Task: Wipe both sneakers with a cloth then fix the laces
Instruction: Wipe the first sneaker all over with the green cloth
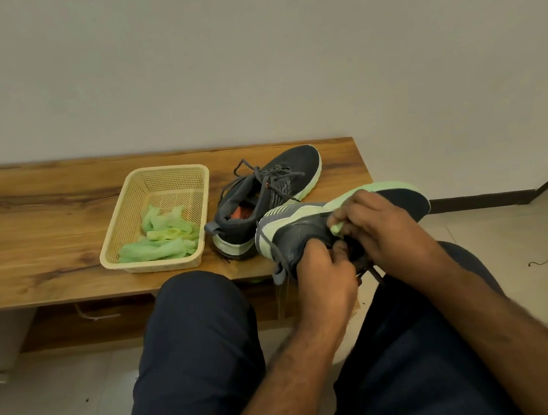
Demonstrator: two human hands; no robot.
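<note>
Beige mesh basket (161,176) sits mid-bench near the front edge of the wooden bench (25,217), crumpled green cloths (160,236) inside. Just right of it, one grey sneaker (282,175) rests on the bench, laces loose, toe toward the back right corner. Second grey sneaker (303,234) is held off the bench's front right corner, tipped on its side, pale green sole up. Left hand (321,270) grips it at the collar. Right hand (378,222) is closed on a small green cloth (337,227) pressed against the upper.
</note>
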